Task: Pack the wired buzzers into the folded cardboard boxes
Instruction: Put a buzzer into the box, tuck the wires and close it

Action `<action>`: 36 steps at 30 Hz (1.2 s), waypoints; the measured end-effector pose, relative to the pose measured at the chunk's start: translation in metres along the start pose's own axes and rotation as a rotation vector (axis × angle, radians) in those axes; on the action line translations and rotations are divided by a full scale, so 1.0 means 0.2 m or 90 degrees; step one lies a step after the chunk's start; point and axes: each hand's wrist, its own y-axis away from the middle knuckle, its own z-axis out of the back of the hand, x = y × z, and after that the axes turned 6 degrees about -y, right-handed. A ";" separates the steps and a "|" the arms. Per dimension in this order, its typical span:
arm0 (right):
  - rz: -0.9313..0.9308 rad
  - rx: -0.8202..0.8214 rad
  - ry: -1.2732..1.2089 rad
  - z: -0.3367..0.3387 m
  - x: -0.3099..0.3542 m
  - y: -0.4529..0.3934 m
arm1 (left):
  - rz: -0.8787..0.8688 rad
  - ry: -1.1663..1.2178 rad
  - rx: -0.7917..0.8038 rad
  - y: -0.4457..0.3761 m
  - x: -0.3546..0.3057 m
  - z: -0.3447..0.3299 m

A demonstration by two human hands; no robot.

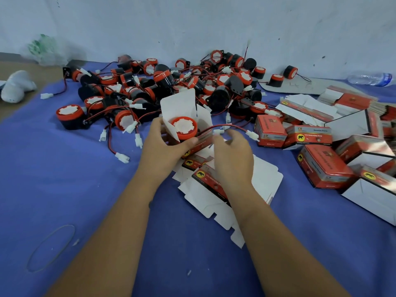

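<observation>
- You are working over a blue cloth [64,189] that covers the whole work surface up to a pale wall [192,22].
- The heap of loose buzzers [162,86], black bodies with red rims and white faces, lies at the far side against the wall, their red-and-black wires and white plugs tangled through it.
- To your right sits a cluster of red printed boxes [321,166], some closed, some lying open with white insides showing; a stack of unfolded ones [351,99] lies beyond them.
- Flat white box blanks [214,202] lie on the cloth under your forearms.
- Your left hand [167,144] grasps the open box [188,116], thumb across its near red side, fingers curled round the far side; the white flaps stand up.
- Your right hand [233,153] hovers just right of that box with fingers loosely curled near the wire; blur hides whether it actually pinches anything, so I cannot tell its grip.
- The buzzer being packed [184,127] sits inside the held box, white face upward.
- Its wire [227,126] trails out to the right over the box edge, ending in a white plug [252,135] beside a closed box.
- A rubber band [51,247] lies on the cloth near your left forearm.
- A clear bottle [370,79] lies at far right.
</observation>
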 end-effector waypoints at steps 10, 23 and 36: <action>0.210 -0.126 -0.261 0.11 0.08 -0.03 | -0.017 -0.003 0.139 0.02 -0.04 0.03; 0.653 -0.107 0.288 0.09 -0.04 -0.06 | -0.027 0.009 0.235 0.00 0.00 0.08; 0.311 0.057 0.006 0.08 -0.01 -0.01 | 0.017 0.077 0.205 0.01 0.00 -0.03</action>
